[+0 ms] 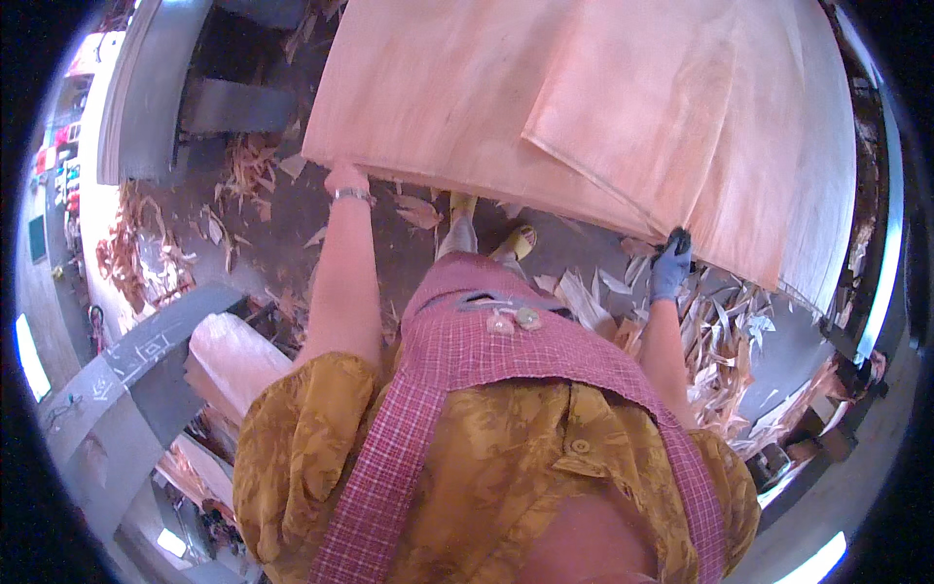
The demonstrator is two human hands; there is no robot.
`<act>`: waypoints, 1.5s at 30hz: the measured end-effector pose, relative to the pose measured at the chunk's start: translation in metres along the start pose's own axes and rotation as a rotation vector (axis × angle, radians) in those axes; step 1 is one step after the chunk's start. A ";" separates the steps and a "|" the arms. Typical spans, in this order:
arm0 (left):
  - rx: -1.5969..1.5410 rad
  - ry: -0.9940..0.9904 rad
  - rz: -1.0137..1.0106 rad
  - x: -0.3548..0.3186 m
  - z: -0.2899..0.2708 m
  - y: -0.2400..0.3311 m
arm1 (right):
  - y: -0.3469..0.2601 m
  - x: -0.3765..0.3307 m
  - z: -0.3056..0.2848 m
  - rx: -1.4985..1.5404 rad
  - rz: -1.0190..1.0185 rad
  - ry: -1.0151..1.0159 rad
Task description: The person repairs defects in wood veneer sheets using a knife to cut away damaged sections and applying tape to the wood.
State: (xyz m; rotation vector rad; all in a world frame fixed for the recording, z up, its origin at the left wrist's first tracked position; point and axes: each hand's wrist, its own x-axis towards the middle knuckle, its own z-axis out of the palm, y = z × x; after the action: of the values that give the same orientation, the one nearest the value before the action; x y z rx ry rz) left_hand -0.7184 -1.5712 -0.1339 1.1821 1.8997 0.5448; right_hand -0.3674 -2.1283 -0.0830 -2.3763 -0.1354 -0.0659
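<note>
A broad stack of thin pinkish wood veneer sheets (438, 88) lies in front of me. Another veneer sheet (632, 107) overlaps it on the right, rippled and set at a slant. My left hand (346, 177), bare with a metal band at the wrist, is closed on the near left corner of the stack; its fingertips are hidden by the wood. In a grey glove with dark fingertips, my right hand (671, 267) grips the near edge on the right, where the slanted sheet meets the stack.
Torn veneer scraps (715, 341) litter the floor to the right, and more shavings (146, 243) lie at the left. A grey bench-like surface (146, 341) with white marks stands at lower left. Long pale panels (146, 88) rise at upper left. My feet (520, 241) are under the stack's near edge.
</note>
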 end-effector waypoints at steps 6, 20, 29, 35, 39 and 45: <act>0.500 -0.160 1.363 -0.174 0.023 0.042 | 0.000 -0.086 -0.025 -0.077 0.068 -0.099; 1.099 -0.567 1.503 -0.248 0.057 0.086 | -0.019 -0.014 -0.030 0.404 0.241 -0.109; 1.165 -0.645 1.431 -0.253 0.060 0.086 | 0.123 0.001 -0.113 0.102 0.165 -0.047; 1.294 -0.699 1.425 -0.264 0.072 0.103 | 0.313 0.031 -0.205 -0.622 -0.100 0.225; 1.373 -0.707 1.582 -0.244 0.097 0.086 | 0.336 0.067 -0.262 -0.646 0.175 -0.075; 1.332 -0.780 1.422 -0.255 0.079 0.094 | 0.258 0.102 -0.297 -0.761 0.302 -0.002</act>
State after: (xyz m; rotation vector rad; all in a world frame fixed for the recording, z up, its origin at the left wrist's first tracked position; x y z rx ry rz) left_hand -0.5456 -1.7563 -0.0081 2.9348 0.2643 -0.6627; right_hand -0.2380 -2.5106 -0.0364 -3.1234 0.3034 0.0378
